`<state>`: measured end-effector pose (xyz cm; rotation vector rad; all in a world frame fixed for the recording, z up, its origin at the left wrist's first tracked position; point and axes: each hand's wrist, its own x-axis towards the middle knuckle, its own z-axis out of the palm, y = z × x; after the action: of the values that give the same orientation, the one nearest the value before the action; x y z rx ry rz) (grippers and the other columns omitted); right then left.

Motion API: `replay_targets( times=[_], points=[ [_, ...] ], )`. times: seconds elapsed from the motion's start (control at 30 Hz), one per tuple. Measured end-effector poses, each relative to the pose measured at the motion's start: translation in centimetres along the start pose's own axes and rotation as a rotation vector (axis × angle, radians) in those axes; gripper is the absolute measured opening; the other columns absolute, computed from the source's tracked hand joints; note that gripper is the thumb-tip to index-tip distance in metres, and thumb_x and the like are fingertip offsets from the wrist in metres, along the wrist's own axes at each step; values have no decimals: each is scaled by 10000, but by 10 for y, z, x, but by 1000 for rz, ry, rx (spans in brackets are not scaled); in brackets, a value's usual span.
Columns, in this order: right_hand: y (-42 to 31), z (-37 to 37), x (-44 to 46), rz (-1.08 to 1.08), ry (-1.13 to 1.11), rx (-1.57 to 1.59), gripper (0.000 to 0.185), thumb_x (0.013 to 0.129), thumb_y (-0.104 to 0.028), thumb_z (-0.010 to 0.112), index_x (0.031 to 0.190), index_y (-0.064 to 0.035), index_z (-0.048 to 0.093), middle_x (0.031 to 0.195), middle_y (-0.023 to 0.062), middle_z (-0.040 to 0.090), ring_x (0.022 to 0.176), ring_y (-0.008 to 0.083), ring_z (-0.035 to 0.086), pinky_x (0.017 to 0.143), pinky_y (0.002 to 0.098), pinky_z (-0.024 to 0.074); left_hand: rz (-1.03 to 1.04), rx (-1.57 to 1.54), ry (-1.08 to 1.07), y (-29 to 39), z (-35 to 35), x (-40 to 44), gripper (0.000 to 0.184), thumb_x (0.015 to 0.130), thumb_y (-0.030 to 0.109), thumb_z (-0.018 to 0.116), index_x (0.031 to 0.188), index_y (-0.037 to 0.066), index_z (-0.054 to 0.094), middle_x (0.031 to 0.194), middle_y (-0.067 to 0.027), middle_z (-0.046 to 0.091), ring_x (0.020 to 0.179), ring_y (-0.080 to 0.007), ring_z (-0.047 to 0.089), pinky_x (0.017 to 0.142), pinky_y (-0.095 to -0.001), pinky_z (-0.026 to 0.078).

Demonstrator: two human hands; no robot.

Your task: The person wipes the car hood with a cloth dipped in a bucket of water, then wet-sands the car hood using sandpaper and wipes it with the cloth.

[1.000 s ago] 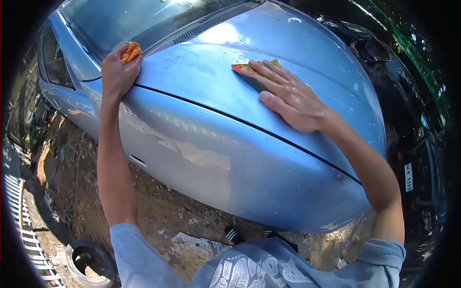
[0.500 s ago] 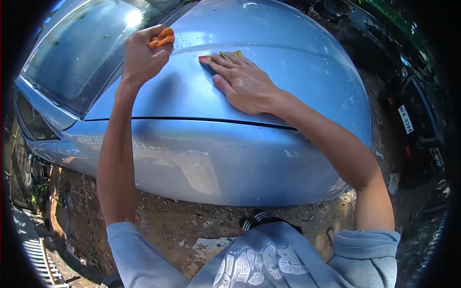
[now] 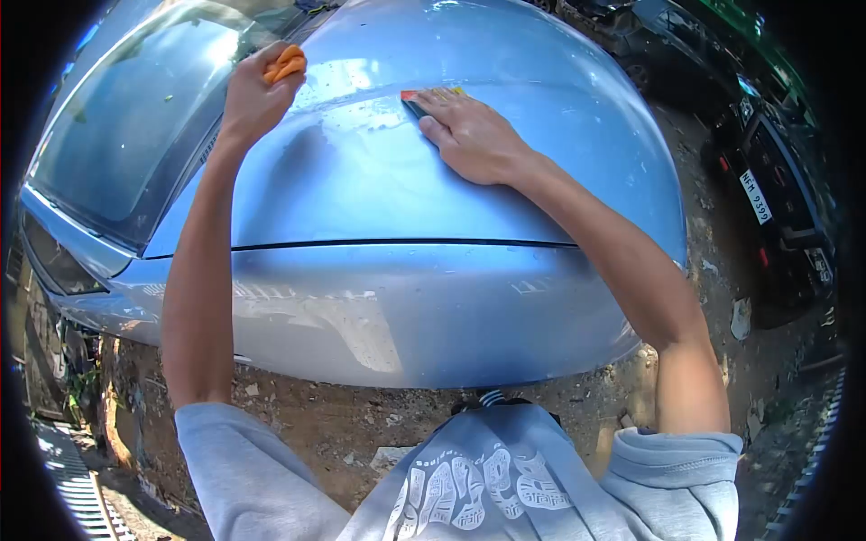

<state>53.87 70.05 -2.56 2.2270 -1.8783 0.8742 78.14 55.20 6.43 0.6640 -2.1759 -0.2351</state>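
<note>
A silver-blue car hood [image 3: 361,194] spreads out below my hands, with wet patches and droplets on it near the windshield side. Closed in a fist, my left hand [image 3: 254,97] squeezes a crumpled orange cloth [image 3: 286,64] above the hood. My right hand [image 3: 474,135] lies flat over a folded sheet of sandpaper [image 3: 410,96] and presses it to the paint near a raised crease. Only the sandpaper's red corner, a dark edge and some yellow show; the fingers and palm cover the rest.
The windshield [image 3: 144,108] is at the left, and the fender [image 3: 451,307] curves down toward my body. A dark car with a licence plate [image 3: 755,197] stands at the right. The ground [image 3: 298,406] is dirt with rubble.
My right hand has slid the sandpaper to the right along the hood. A wet patch now shows to the left of it. My left hand still grips the orange cloth; the view has shifted slightly.
</note>
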Motion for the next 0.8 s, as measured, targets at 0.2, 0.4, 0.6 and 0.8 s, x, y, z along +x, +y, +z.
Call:
replay_targets(
  times=[0.2, 0.4, 0.6, 0.8],
  points=[
    [37, -18, 17, 212, -130, 93, 452, 1015, -277, 370, 1403, -77, 486, 1454, 125, 470, 1387, 315, 371, 1181, 401, 238, -207, 171, 104, -16, -115, -131, 157, 844, 20, 603, 1001, 9, 596, 838, -53, 592, 762, -111, 530, 721, -243, 445],
    [97, -37, 3, -45, -98, 192, 438, 1008, -255, 388, 1392, -79, 502, 1453, 121, 472, 1393, 321, 361, 1185, 405, 225, -175, 335, 271, -36, -135, -172, 190, 885, 21, 588, 1075, 23, 592, 974, -62, 631, 886, -149, 591, 848, -260, 456],
    [35, -12, 2, -118, -84, 85, 425, 1010, -254, 395, 1389, -106, 514, 1446, 96, 487, 1408, 302, 348, 1191, 418, 219, -241, 277, 298, -37, -140, -181, 197, 880, 15, 599, 1077, 21, 585, 989, -53, 631, 904, -140, 585, 843, -262, 461],
    [44, 0, 44, 132, -174, 103, 434, 1021, -312, 375, 1398, -144, 509, 1468, 60, 463, 1421, 276, 323, 1192, 407, 224, -291, 407, 309, -42, -143, -178, 196, 882, 31, 602, 1075, 8, 583, 972, -60, 631, 889, -141, 583, 841, -260, 467]
  ],
)
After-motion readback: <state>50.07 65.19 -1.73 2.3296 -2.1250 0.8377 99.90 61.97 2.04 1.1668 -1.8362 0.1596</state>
